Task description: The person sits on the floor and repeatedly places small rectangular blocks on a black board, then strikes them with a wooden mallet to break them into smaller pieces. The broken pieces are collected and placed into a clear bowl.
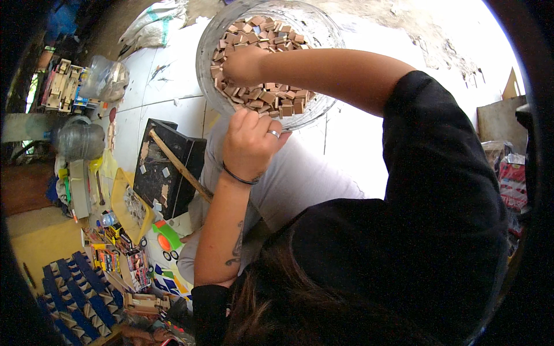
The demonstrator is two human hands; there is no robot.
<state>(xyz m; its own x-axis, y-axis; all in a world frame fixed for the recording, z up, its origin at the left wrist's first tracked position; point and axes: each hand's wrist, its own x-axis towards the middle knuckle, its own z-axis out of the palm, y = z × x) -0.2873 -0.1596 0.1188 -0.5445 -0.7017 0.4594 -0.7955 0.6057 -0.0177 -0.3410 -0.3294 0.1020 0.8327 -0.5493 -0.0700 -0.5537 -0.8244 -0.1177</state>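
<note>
A round clear plastic tub stands in front of me, holding a heap of small brown wooden blocks. My right hand reaches down into the left side of the heap. Its fingertips are hidden among the blocks, so what they hold does not show. At the near rim of the tub is my left hand, its fingers curled over the edge and gripping it. A ring and a dark wristband are on that hand and wrist.
Left of my legs lies a black box with a wooden handle across it. Beyond are a yellow tray, a green and orange toy, large plastic bottles and wooden toy vehicles. A white sack lies far left.
</note>
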